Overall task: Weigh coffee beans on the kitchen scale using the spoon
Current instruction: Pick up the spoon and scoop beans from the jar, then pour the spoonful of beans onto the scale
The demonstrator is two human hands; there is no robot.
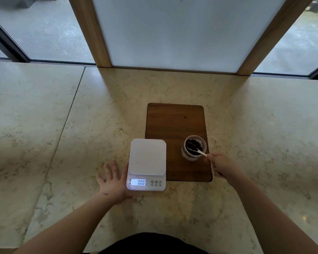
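A white kitchen scale (147,158) sits on the marble counter, its lit display reading 0.00 and its platform bare. To its right a clear jar (193,149) of dark coffee beans (195,150) stands on a brown wooden board (173,125). My right hand (222,166) grips the handle of a white spoon (200,152), whose bowl is down among the beans in the jar. My left hand (113,180) lies flat on the counter with fingers spread, its thumb side against the scale's left edge.
The marble counter (255,125) stretches wide on both sides, with a seam (66,121) running diagonally at the left. A white panel with wooden posts (92,32) and glass panes rises along the far edge.
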